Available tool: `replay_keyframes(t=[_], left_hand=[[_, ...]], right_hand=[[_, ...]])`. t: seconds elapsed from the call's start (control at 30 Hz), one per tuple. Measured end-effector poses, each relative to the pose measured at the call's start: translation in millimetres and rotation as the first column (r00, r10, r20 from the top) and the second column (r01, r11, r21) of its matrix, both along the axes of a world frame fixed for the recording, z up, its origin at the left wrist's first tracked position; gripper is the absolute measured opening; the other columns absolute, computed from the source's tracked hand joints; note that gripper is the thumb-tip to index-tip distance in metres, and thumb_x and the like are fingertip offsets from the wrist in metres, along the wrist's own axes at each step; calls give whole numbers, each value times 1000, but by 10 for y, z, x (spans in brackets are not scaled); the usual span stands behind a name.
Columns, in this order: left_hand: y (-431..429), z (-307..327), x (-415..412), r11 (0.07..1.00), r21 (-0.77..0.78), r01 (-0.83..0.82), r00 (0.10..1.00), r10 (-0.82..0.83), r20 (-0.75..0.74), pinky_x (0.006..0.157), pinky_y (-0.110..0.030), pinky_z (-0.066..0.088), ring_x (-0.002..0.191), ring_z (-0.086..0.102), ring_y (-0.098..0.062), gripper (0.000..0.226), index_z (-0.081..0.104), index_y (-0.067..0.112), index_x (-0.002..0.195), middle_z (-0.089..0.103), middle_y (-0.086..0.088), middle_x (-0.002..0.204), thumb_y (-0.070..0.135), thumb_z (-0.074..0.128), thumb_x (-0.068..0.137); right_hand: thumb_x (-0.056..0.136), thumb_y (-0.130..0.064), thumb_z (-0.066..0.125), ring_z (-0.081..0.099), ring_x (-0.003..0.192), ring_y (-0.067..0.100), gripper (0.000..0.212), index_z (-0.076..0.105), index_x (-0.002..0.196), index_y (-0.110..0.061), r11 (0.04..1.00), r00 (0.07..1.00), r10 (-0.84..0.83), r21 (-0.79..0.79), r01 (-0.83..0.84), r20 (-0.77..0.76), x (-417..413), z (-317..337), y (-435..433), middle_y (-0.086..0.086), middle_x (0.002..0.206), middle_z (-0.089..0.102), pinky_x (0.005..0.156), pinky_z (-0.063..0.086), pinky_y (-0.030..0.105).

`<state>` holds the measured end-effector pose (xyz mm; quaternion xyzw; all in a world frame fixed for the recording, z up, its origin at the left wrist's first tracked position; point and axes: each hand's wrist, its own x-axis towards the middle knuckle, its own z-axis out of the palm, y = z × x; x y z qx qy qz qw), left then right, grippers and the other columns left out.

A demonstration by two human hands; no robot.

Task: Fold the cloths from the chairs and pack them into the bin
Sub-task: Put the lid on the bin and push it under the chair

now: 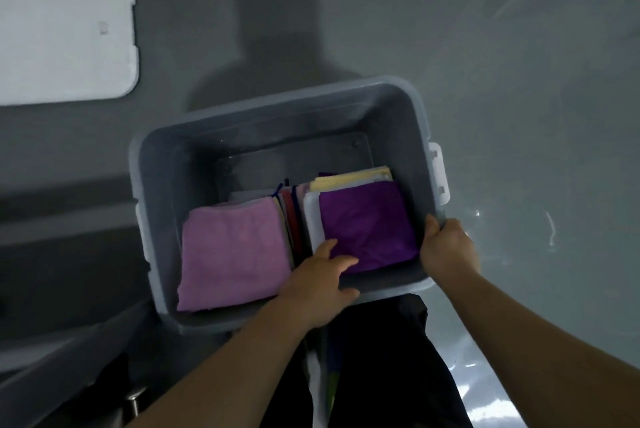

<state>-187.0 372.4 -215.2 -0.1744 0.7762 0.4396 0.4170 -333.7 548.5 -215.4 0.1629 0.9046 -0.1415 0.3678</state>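
A grey plastic bin [277, 108] sits on the floor below me, tilted a little. Inside, a folded pink cloth [232, 251] lies at the near left and a folded purple cloth [367, 219] tops a stack at the near right, with yellow and white cloths [349, 179] beneath. Several thin folded cloths stand on edge between the two piles. My left hand [318, 285] reaches over the near rim, fingers lying on the purple cloth's near corner. My right hand [448, 247] grips the bin's near right corner.
A white bin lid [62, 29] lies on the grey floor at the upper left. My shadow falls on the floor beyond the bin. Dark trousers and some cloth edges show below the bin. A dark ledge runs along the left.
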Motion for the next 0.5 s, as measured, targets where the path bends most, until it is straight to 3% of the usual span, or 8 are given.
replay_keyframes(t=[0.17,0.27,0.37,0.5], left_hand=[[-250,-44,124,988,-17,-151,988,151,-17,120,-29,30,146,32,-11,48,51,35,146,9,11,168,44,58,99],[-429,-43,206,977,-30,-211,977,210,-26,120,-24,25,148,27,-10,44,53,33,145,6,11,169,41,56,101],[-665,-20,275,970,-130,-207,977,200,-71,115,-20,21,149,28,-12,41,56,32,142,5,8,169,40,53,102],[-1066,-21,349,923,-293,-249,968,230,-97,118,-27,27,146,34,-16,40,59,33,139,13,3,169,44,50,102]], right_hand=[[111,-43,36,58,119,44,49,53,124,0,1000,1000,-21,-5,21,9,185,-20,-216,26,127,62,94,42,45],[111,-39,37,59,115,43,39,50,118,-3,997,1000,-4,-82,4,6,234,-22,-450,26,126,62,89,43,43],[111,-34,40,58,106,41,25,44,110,-9,983,996,88,-161,-91,-26,79,-35,-845,24,122,61,82,39,39],[110,-31,43,57,120,43,35,48,126,-2,957,984,179,-229,-176,-9,-44,-139,-1552,27,132,58,91,42,40]])
